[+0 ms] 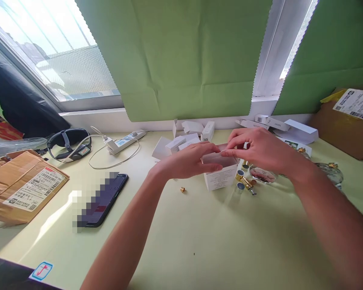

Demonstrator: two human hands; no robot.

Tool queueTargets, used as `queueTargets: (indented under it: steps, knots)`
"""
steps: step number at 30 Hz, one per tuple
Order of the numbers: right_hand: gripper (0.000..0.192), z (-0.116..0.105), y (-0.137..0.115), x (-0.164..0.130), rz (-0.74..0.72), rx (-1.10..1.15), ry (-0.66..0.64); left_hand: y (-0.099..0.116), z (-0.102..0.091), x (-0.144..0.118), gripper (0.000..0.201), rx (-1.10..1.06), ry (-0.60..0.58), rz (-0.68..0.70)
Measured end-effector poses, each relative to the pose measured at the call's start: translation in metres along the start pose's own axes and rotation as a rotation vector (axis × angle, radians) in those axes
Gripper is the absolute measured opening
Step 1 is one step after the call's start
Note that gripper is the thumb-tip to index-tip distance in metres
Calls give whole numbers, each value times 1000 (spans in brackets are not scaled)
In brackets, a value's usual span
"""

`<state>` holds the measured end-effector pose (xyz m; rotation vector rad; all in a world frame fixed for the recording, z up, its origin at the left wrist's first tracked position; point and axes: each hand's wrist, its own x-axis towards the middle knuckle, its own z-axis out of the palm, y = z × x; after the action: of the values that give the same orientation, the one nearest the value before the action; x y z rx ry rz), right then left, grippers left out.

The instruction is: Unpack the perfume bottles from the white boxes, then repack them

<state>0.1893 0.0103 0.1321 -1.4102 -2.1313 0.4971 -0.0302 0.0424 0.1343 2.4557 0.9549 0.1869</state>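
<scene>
A small white carton [220, 175] stands upright on the pale green table [199, 241], just right of centre, its long axis vertical and its open top facing up; a printed side panel faces the camera. The left hand [189, 161] grips the carton's upper left edge, fingers curled over the rim. The right hand [257, 149] pinches the top flap at the carton's upper right corner between thumb and fingertips. What lies inside the carton is hidden by both hands and the flaps.

Just right of the carton lie gold caps [243, 181] and a round glass bottle [263, 175], partly covered by the right wrist. A single gold ring [182, 189] sits alone left of the carton. Behind the hands a heap of flat white boxes [187, 137] lies along the wall, some open, their contents not discernible. A smartphone [104, 201] lies well to the left, its screen blurred out. A brown parcel [21, 189] is cut off at the left edge.
</scene>
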Motion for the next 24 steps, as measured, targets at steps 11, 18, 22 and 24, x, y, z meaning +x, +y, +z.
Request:
queueTargets:
  steps: [11,18,22,24]
  knots:
    - [30,4,-3,-1,-1,-19,136,5,-6,-4,42,-84,-10,-27]
    - [36,10,-2,3,-6,-16,58,2,-7,-2,43,-38,-53,-66]
    - [34,14,-3,3,15,-20,-79,-2,-6,0,51,9,-123,-122]
    - [32,14,-3,3,23,-21,-121,-4,-5,0,53,4,-152,-159]
